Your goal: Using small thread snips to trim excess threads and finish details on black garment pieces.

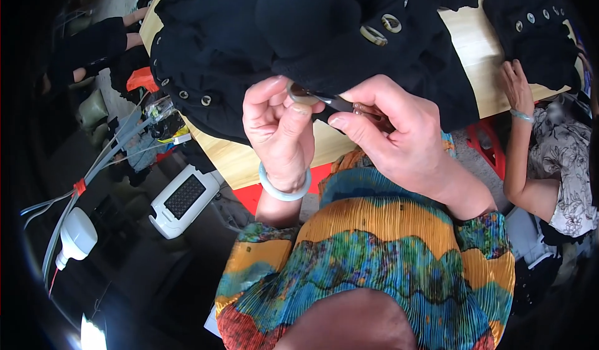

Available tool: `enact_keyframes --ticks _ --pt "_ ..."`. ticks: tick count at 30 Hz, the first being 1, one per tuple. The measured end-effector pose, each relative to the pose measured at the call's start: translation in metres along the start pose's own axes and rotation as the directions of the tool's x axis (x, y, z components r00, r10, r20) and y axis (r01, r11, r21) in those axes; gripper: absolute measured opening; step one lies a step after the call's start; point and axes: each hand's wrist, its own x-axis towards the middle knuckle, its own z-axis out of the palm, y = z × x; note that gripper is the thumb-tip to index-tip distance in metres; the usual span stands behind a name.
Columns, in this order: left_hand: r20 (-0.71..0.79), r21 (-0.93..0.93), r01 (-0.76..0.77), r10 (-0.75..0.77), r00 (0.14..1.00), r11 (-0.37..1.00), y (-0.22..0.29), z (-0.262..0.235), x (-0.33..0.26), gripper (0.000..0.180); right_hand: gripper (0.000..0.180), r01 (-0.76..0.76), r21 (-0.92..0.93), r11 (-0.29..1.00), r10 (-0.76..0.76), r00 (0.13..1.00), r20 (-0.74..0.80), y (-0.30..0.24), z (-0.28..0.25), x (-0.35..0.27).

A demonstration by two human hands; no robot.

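Above the table edge, my left hand pinches a round, pale-rimmed button between thumb and fingertips, up against a black garment. What the button is fastened to is hidden by my fingers. My right hand grips small thread snips, their dark pointed blades directed left at the button's middle. The tips appear to touch or overlap it; I cannot tell which. Further up the cloth lie two similar pale-rimmed buttons, and several more run along the garment's left edge.
The garment covers most of the light wooden table. At right, another person's hand rests by a second black garment. Left of the table are a white device, bundled cables and a white bulb. A second person's arm shows far left.
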Motion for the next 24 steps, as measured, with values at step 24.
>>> enact_keyframes --ticks 24 --pt "-0.090 0.042 0.028 -0.024 0.996 0.999 0.002 -0.005 0.000 0.030 0.017 0.152 -0.076 0.985 -0.155 0.987 -0.035 0.006 0.006 0.003"
